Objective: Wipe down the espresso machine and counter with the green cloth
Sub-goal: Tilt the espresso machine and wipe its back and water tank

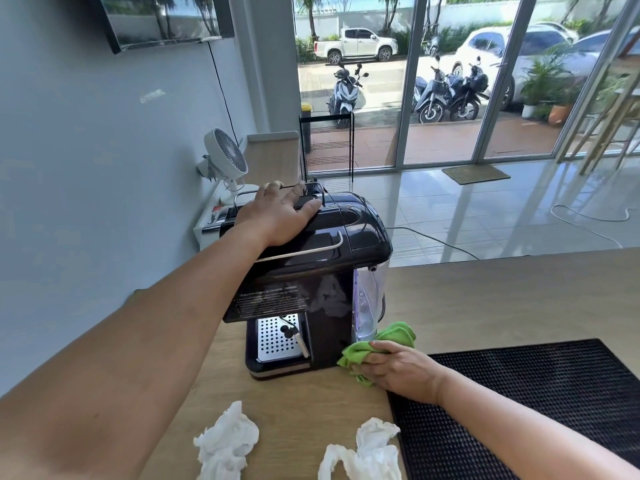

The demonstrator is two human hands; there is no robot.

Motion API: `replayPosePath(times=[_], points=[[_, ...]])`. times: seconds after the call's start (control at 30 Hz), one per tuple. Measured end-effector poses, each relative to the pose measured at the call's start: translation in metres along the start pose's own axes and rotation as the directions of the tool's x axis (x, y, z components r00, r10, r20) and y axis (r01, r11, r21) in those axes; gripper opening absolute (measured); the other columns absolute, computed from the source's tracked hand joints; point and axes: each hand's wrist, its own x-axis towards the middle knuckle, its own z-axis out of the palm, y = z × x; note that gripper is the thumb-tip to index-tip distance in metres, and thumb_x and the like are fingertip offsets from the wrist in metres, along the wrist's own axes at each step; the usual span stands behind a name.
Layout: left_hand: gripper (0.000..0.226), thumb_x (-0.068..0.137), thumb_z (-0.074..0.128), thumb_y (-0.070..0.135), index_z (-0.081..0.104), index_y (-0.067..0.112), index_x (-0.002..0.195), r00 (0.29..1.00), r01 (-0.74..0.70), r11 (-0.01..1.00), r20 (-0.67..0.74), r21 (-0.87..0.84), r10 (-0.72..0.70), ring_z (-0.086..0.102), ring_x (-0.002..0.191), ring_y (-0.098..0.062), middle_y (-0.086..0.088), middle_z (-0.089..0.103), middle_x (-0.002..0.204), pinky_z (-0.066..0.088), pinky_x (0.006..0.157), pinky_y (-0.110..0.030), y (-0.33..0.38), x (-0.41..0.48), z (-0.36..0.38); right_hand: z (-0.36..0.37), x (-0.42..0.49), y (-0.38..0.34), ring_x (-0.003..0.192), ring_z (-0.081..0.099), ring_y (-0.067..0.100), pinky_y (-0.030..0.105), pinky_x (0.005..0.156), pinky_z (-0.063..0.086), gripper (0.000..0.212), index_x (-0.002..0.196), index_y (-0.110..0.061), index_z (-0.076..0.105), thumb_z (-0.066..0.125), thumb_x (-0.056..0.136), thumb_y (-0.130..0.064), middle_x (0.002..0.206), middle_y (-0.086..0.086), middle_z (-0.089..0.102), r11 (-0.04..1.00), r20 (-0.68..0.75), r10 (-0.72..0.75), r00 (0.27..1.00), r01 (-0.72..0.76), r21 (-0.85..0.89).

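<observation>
A black espresso machine (322, 271) stands on the wooden counter (502, 299), its drip tray facing me and its clear water tank on the right side. My left hand (277, 216) rests flat on the machine's top, fingers spread. My right hand (398, 370) grips the bunched green cloth (367, 348) and holds it on the counter against the machine's lower right side, by the base of the water tank.
Two crumpled white paper towels (227, 441) (367, 452) lie on the counter's near edge. A black rubber bar mat (540, 393) covers the counter at right. A white fan (225, 161) stands on a low shelf behind the machine. Glass doors beyond.
</observation>
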Motion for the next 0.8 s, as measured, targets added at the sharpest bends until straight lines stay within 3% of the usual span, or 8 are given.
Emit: replayPosePath(times=[0.1, 0.17, 0.23, 0.3, 0.47, 0.57, 0.63, 0.8], points=[[0.072, 0.087, 0.013, 0.076, 0.007, 0.043, 0.151, 1.0, -0.002, 1.0, -0.002, 0.009, 0.002, -0.002, 0.149, -0.023, -0.002, 0.002, 0.162, 0.01, 0.117, -0.048, 0.001, -0.001, 0.0, -0.007, -0.018, 0.009, 0.125, 0.049, -0.002, 0.025, 0.115, 0.014, 0.036, 0.104, -0.036, 0.073, 0.07, 0.076, -0.015, 0.125, -0.023, 0.063, 0.937, -0.326, 0.333, 0.885, -0.273, 0.217], [0.072, 0.086, 0.013, 0.077, 0.007, 0.044, 0.151, 1.0, -0.001, 1.0, -0.003, 0.005, 0.001, -0.002, 0.149, -0.023, -0.002, 0.002, 0.162, 0.009, 0.117, -0.048, 0.0, 0.0, 0.0, -0.024, -0.025, 0.01, 0.12, 0.054, -0.005, 0.024, 0.112, 0.03, 0.058, 0.105, -0.036, 0.074, 0.074, 0.068, 0.009, 0.121, -0.016, 0.068, 0.579, -0.327, 0.763, 0.558, -0.364, 0.73], [0.072, 0.086, 0.013, 0.077, 0.007, 0.045, 0.15, 1.0, -0.001, 1.0, -0.001, 0.005, 0.001, -0.002, 0.149, -0.022, -0.002, 0.001, 0.162, 0.009, 0.117, -0.048, 0.0, 0.001, 0.0, -0.064, -0.029, 0.019, 0.103, 0.065, 0.0, 0.027, 0.095, 0.051, 0.062, 0.107, -0.038, 0.072, 0.057, 0.083, 0.017, 0.112, -0.004, 0.073, -0.129, 0.121, 0.975, 0.184, 0.03, 0.991], [0.072, 0.086, 0.013, 0.077, 0.007, 0.045, 0.15, 1.0, -0.001, 1.0, 0.0, 0.006, 0.001, -0.002, 0.149, -0.022, -0.002, 0.001, 0.162, 0.01, 0.117, -0.048, 0.001, 0.001, 0.0, -0.103, -0.027, 0.033, 0.075, 0.063, 0.014, 0.031, 0.07, 0.053, 0.056, 0.115, -0.033, 0.072, 0.044, 0.092, 0.01, 0.089, -0.001, 0.074, -0.388, 0.443, 0.896, 0.015, 0.508, 0.769], [0.071, 0.086, 0.014, 0.077, 0.009, 0.046, 0.15, 1.0, 0.009, 1.0, -0.013, 0.014, -0.009, -0.002, 0.149, -0.02, -0.001, 0.001, 0.162, 0.012, 0.116, -0.05, 0.003, -0.001, 0.0, -0.159, 0.037, 0.065, 0.058, 0.059, 0.014, 0.028, 0.056, 0.052, 0.022, 0.116, -0.025, 0.062, 0.046, 0.102, -0.025, 0.071, -0.007, 0.061, -0.376, 0.42, 0.903, 0.09, 0.639, 0.671], [0.071, 0.086, 0.014, 0.077, 0.009, 0.047, 0.15, 1.0, 0.013, 1.0, -0.013, 0.008, -0.013, -0.002, 0.149, -0.019, 0.0, 0.0, 0.162, 0.012, 0.117, -0.05, 0.002, 0.0, 0.0, -0.154, 0.074, 0.071, 0.109, 0.063, 0.017, 0.042, 0.093, 0.05, 0.039, 0.126, -0.04, 0.059, 0.038, 0.097, -0.054, 0.116, -0.01, 0.068, -0.348, 0.465, 0.876, -0.124, 0.504, 0.79], [0.071, 0.085, 0.014, 0.078, 0.009, 0.047, 0.149, 1.0, 0.013, 1.0, -0.013, 0.011, -0.013, -0.003, 0.149, -0.019, 0.0, 0.0, 0.162, 0.012, 0.117, -0.05, 0.002, 0.001, 0.001, -0.141, 0.084, 0.067, 0.102, 0.065, 0.022, 0.047, 0.092, 0.051, 0.048, 0.11, -0.031, 0.068, 0.035, 0.093, -0.061, 0.105, -0.001, 0.071, -0.396, 0.568, 0.802, -0.187, 0.546, 0.739], [0.074, 0.082, 0.011, 0.08, 0.01, 0.048, 0.149, 0.999, 0.001, 1.0, -0.033, 0.005, -0.001, -0.002, 0.149, -0.018, 0.002, 0.003, 0.162, 0.013, 0.117, -0.051, -0.002, 0.007, 0.005, -0.108, 0.094, 0.014, 0.108, 0.06, 0.024, 0.046, 0.099, 0.046, 0.046, 0.098, -0.036, 0.063, 0.026, 0.093, -0.063, 0.11, 0.003, 0.067, -0.641, 0.757, 0.65, -0.071, 0.485, 0.596]])
